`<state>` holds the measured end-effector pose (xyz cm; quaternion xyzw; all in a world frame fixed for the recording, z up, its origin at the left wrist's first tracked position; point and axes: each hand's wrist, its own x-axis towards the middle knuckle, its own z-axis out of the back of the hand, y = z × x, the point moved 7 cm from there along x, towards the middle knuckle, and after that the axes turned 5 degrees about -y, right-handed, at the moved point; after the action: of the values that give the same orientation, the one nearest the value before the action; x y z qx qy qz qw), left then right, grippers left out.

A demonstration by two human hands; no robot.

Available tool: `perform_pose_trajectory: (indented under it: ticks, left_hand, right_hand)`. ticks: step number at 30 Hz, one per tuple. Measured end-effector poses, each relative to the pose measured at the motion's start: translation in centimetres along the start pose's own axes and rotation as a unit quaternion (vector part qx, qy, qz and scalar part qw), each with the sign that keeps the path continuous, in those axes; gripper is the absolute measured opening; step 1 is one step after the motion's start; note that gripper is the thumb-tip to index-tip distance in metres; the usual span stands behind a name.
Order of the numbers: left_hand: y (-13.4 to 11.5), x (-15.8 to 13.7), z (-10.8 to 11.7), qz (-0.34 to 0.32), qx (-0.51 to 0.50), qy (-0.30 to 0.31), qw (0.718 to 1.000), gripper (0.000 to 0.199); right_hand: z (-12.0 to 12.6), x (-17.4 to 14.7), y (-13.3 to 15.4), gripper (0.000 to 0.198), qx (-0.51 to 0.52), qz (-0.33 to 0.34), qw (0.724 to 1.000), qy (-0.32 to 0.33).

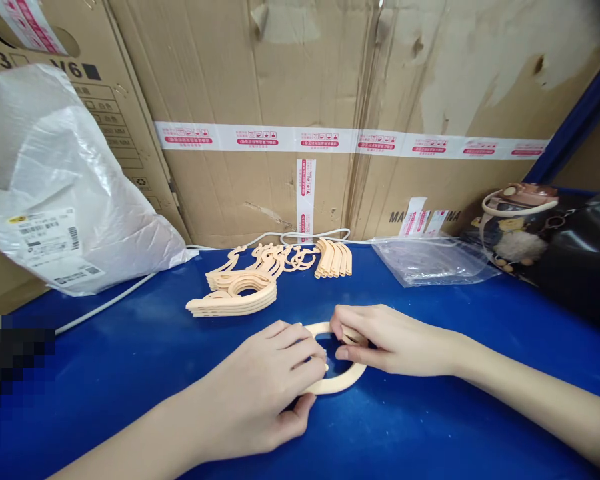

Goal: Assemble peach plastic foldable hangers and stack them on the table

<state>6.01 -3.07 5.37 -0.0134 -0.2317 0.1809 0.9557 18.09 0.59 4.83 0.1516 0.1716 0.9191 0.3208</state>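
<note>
A curved beige plastic hanger part (341, 383), forming a rounded loop, lies low over the blue tabletop between both hands. My left hand (267, 387) is closed around its left side, thumb below and fingers over the top; they hide that side. At the right side, my right hand (387, 339) pinches the part between thumb and curled fingers. Just beyond the left hand sits a neat stack of beige hanger bodies (245, 303). Behind it lie several hook-shaped pieces (270, 255) and a row of short curved arms (334, 259).
A white plastic parcel bag (75, 193) stands at the left, with a pale cable (107, 307) by it. Large cardboard (260, 193) walls the back. A clear plastic bag (430, 260) and a brown-lidded bottle (517, 223) are at the right, beside a black bag (585, 260).
</note>
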Motion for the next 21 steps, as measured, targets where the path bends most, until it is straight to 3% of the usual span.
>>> perform_pose_trajectory:
  ticks: [4,9,13,18,21]
  left_hand:
    - [0.0,-0.1,-0.2,-0.002,-0.002,0.000,1.000,0.016]
    - [-0.5,-0.3,-0.4,-0.005,-0.004,0.008,1.000,0.015]
    - [-1.4,-0.3,-0.3,-0.009,-0.006,0.036,0.999,0.019]
    - [-2.2,-0.4,-0.2,-0.041,-0.003,0.057,0.998,0.038]
    - [-2.1,-0.6,-0.4,-0.049,0.003,0.061,0.997,0.041]
  right_hand:
    - [0.1,0.2,-0.8,0.018,0.108,-0.057,0.992,-0.021]
    - [-0.4,0.7,-1.9,0.020,0.196,-0.072,0.975,-0.071]
    - [-0.9,1.7,-2.7,0.022,0.148,-0.083,0.980,-0.108]
    - [-1.1,3.8,-1.8,0.027,0.045,-0.026,0.993,-0.108]
    - [-1.2,4.4,-1.3,0.015,0.041,-0.015,0.993,-0.108]
